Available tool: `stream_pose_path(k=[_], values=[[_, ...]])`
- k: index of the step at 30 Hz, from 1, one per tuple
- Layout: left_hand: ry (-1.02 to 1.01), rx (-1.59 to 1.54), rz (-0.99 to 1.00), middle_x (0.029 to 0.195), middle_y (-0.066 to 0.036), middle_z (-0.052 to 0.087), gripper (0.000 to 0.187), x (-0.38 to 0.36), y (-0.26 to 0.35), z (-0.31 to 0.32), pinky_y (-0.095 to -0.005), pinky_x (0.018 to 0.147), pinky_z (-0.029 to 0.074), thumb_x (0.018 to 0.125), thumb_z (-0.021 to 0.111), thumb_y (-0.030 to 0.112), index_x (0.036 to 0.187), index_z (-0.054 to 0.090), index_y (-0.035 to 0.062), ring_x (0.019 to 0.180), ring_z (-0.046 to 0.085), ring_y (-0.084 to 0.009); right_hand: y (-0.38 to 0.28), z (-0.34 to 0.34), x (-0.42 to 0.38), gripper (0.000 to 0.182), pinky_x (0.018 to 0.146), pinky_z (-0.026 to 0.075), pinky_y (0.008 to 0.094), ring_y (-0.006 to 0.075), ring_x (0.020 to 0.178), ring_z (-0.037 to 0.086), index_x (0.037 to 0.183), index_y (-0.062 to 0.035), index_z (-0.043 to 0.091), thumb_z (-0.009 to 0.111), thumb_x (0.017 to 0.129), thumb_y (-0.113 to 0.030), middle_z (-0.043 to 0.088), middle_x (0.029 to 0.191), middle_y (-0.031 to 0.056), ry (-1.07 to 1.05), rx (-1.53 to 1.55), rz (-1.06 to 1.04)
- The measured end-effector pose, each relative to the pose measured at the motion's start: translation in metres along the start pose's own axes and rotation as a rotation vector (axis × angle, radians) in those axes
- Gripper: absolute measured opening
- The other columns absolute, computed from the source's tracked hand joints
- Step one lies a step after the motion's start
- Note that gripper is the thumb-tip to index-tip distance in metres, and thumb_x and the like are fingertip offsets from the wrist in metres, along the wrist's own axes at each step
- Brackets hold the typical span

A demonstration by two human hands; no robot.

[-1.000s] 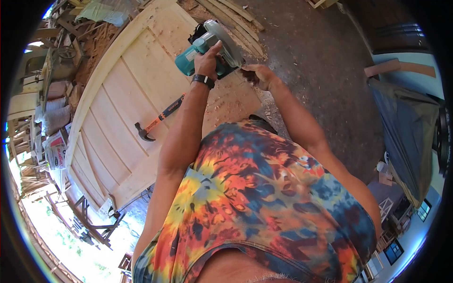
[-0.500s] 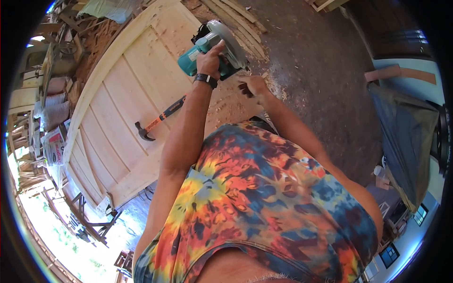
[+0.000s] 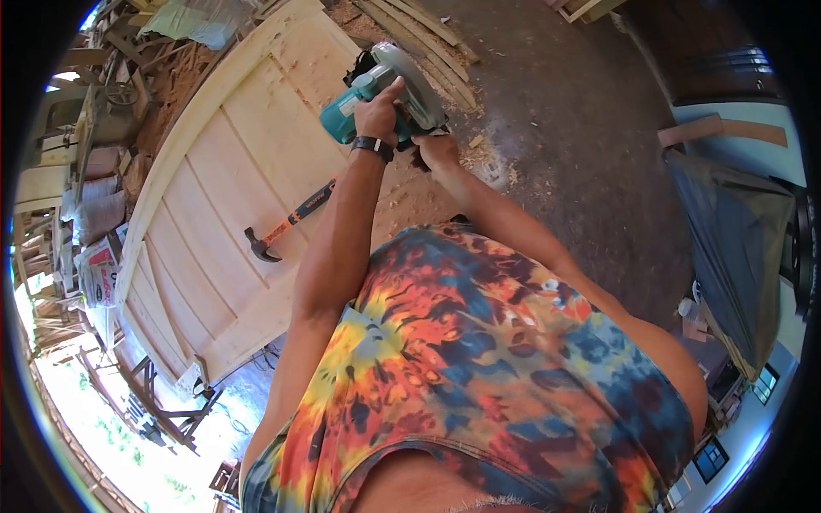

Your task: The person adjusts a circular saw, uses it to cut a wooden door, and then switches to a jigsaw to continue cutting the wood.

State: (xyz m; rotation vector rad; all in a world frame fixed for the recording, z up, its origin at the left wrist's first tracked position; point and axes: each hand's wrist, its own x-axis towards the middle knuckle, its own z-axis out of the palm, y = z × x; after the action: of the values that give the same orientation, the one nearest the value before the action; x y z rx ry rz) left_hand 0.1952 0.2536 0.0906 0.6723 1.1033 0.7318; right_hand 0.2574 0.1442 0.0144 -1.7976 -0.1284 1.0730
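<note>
My left hand (image 3: 378, 115), with a dark watch on its wrist, is wrapped round the handle of a teal and grey circular saw (image 3: 346, 111). The saw is over the upper right part of a pale panelled wooden door (image 3: 205, 188). At the saw's near right edge, my right hand (image 3: 438, 152) is closed against its base, its fingertips partly hidden. Left of my left forearm, a claw hammer (image 3: 286, 222) with an orange and black handle lies on the door, its head toward the lower left.
Long wooden strips (image 3: 432, 43) and shavings (image 3: 492, 162) are on the dark floor (image 3: 581, 162) beyond the door. Scrap wood and bags (image 3: 98, 209) are piled at the left. A dark cover (image 3: 727, 248) hangs at the right.
My right hand has moved left, from beside the saw to its near edge. The saw and my left hand have shifted slightly left in view.
</note>
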Motion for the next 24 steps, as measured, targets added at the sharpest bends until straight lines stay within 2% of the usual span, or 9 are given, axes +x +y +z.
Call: stream_pose_path(k=[4,7,10,12,13,15,19,22,24], values=[[0.008,0.016,-0.011,0.071,-0.006,0.058,0.030,0.001,0.000,0.003,-0.0355,0.052,0.051,0.084,0.083,0.018,0.103,0.071,-0.0010,0.055,0.056,-0.0197,-0.010,0.001,-0.005,0.028,0.047,0.054,0.0390,0.0248,0.058,0.071,0.106,0.0040,0.072,0.075,0.084,-0.015,0.074,0.082,0.0175,0.012,-0.012,0.100],[0.011,-0.009,-0.016,0.080,-0.006,0.066,0.021,0.004,-0.003,0.005,-0.0330,0.046,0.048,0.084,0.081,0.013,0.096,0.070,-0.0010,0.056,0.057,-0.0160,-0.014,0.000,-0.007,0.032,0.055,0.056,0.0396,0.0251,0.061,0.072,0.108,0.0012,0.072,0.070,0.089,-0.024,0.073,0.084,0.0175,0.023,-0.061,0.136],[0.041,-0.013,0.039,0.081,-0.008,0.067,0.024,0.004,-0.010,0.005,-0.0340,0.045,0.047,0.083,0.081,0.014,0.096,0.071,-0.0038,0.054,0.057,-0.0171,-0.007,-0.006,-0.008,0.039,0.064,0.057,0.0421,0.0296,0.070,0.074,0.110,-0.0023,0.072,0.063,0.093,-0.036,0.073,0.086,0.0202,-0.064,-0.313,-0.079],[0.045,-0.010,0.035,0.081,-0.008,0.066,0.024,0.008,-0.008,0.005,-0.0340,0.044,0.046,0.083,0.081,0.014,0.096,0.071,-0.0040,0.054,0.057,-0.0172,0.004,-0.011,-0.009,0.043,0.069,0.056,0.0480,0.0361,0.078,0.072,0.106,-0.0045,0.071,0.055,0.097,-0.043,0.072,0.089,0.0229,-0.147,-0.916,-0.526],[0.051,-0.007,0.024,0.081,-0.007,0.066,0.024,0.005,-0.008,0.004,-0.0340,0.044,0.046,0.083,0.081,0.014,0.096,0.071,-0.0042,0.053,0.056,-0.0173,0.011,-0.011,-0.010,0.043,0.069,0.056,0.0480,0.0361,0.078,0.072,0.106,-0.0045,0.071,0.055,0.097,-0.043,0.072,0.089,0.0229,-0.147,-0.916,-0.515],[0.044,0.012,-0.018,0.080,-0.007,0.066,0.025,0.003,-0.002,0.005,-0.0336,0.044,0.047,0.084,0.081,0.015,0.096,0.072,-0.0042,0.053,0.056,-0.0170,0.023,-0.007,-0.007,0.029,0.059,0.053,0.0509,0.0417,0.072,0.068,0.103,-0.0050,0.065,0.060,0.094,-0.033,0.070,0.085,0.0209,-0.085,-0.913,-0.811],[0.073,-0.038,-0.033,0.074,-0.007,0.064,0.025,-0.003,0.000,0.010,-0.0331,0.044,0.046,0.085,0.080,0.017,0.096,0.072,-0.0042,0.051,0.055,-0.0163,0.030,0.003,-0.011,0.030,0.061,0.053,0.0533,0.0423,0.070,0.068,0.101,-0.0056,0.061,0.059,0.095,-0.035,0.070,0.080,0.0180,0.036,-0.875,-0.844],[0.093,-0.004,-0.045,0.070,-0.007,0.063,0.025,-0.003,0.001,0.011,-0.0329,0.044,0.046,0.086,0.080,0.017,0.097,0.072,-0.0040,0.050,0.055,-0.0164,0.020,0.003,-0.020,0.029,0.057,0.052,0.0536,0.0435,0.064,0.066,0.102,-0.0058,0.059,0.057,0.095,-0.034,0.069,0.077,0.0178,0.022,-1.002,-0.697],[0.088,-0.031,-0.042,0.068,-0.007,0.061,0.024,-0.003,0.003,0.010,-0.0329,0.044,0.045,0.086,0.080,0.017,0.096,0.073,-0.0042,0.049,0.054,-0.0168,0.016,0.001,-0.020,0.025,0.072,0.054,0.0546,0.0371,0.082,0.071,0.100,-0.0106,0.059,0.056,0.097,-0.035,0.071,0.085,0.0166,-0.030,-1.040,-0.623]])
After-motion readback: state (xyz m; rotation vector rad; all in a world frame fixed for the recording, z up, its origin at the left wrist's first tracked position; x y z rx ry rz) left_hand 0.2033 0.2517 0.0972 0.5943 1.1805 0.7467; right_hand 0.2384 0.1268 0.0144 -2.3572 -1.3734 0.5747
